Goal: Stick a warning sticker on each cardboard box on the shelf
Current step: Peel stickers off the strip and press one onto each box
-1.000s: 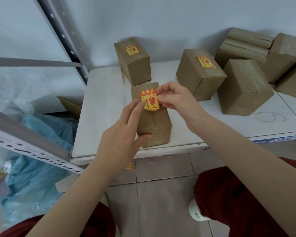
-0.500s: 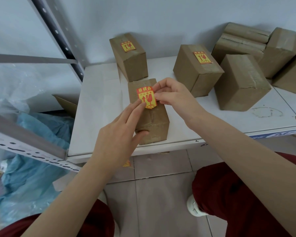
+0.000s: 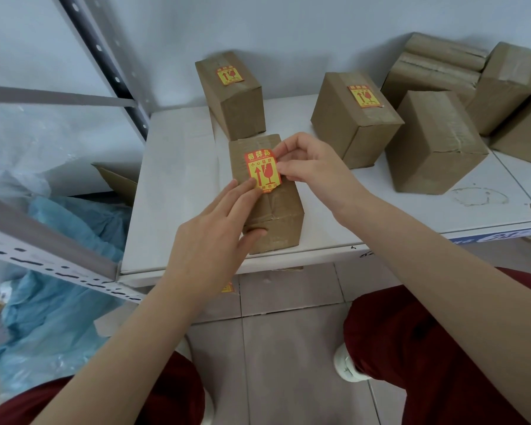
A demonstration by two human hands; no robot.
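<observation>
Left hand (image 3: 209,240) and right hand (image 3: 313,167) on bare forearms; dark red trousers (image 3: 426,348) at both knees; white shoe (image 3: 348,368), possibly a trainer.

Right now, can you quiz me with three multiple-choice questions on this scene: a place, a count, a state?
1. Where is the box under the hands? A. at the shelf front edge B. on the floor C. against the wall
2. How many boxes behind it bear stickers? A. none B. two C. five
3. What is the right hand doing? A. hanging idle B. lifting a box C. pinching the sticker
Answers: 1 A, it stands by the front lip. 2 B, the left box and the middle box show labels. 3 C, thumb and finger grip its right edge.
</observation>
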